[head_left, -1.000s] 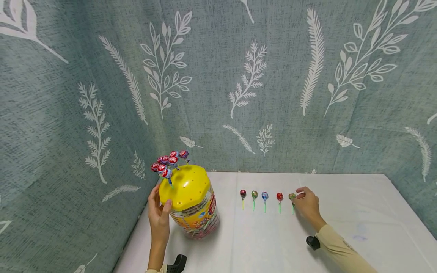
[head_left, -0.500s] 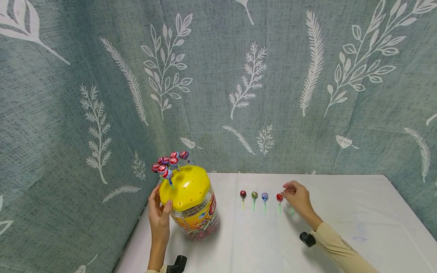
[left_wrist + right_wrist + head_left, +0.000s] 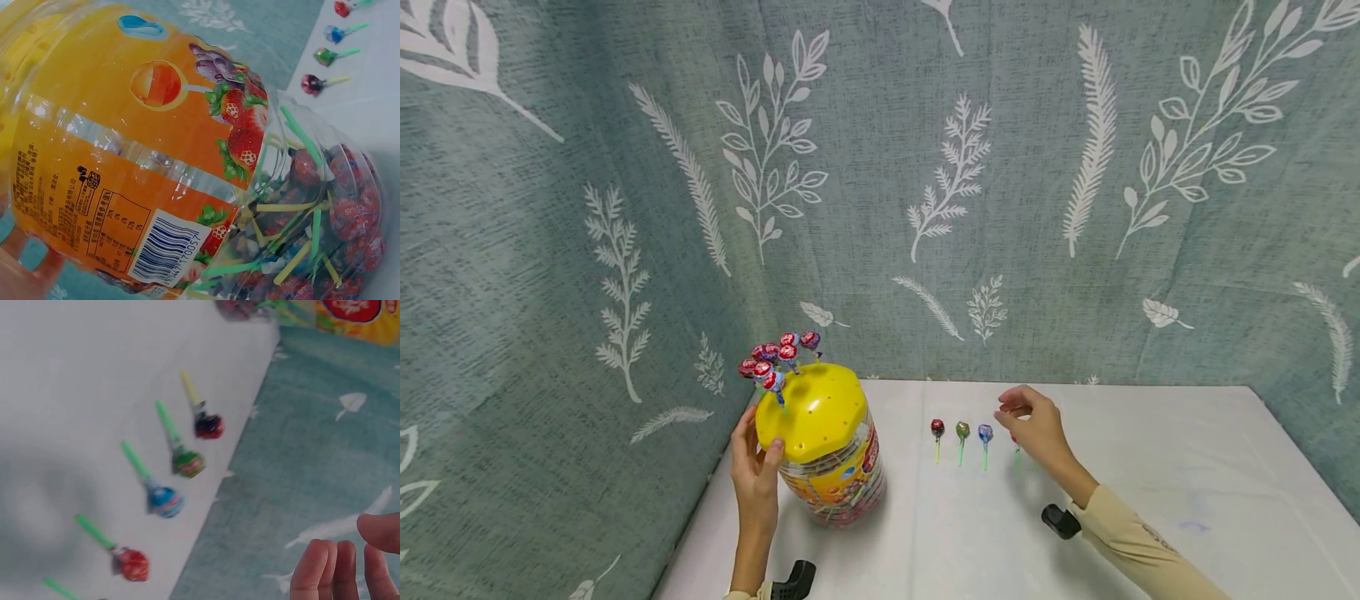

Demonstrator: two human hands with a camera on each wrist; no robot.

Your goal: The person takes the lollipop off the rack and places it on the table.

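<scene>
A clear plastic jar of lollipops with a yellow lid leans slightly, steadied by my left hand, thumb at the lid's edge and fingers round the side. Several wrapped lollipops stand upright in the lid's holes. My right hand hovers over the right part of a row of loose lollipops, its fingers loosely bent with nothing between them. Beneath it lies a red lollipop, mostly hidden in the head view. Left of it lie a blue lollipop, a green one and a dark red one.
A white tabletop spreads under everything. Patterned green cloth hangs behind and at both sides. Another green lollipop stick shows at the right wrist view's lower edge. More lollipops fill the jar's bottom.
My right hand has moved left from the rightmost lollipop to above the red one, carrying nothing. My left hand stays on the jar.
</scene>
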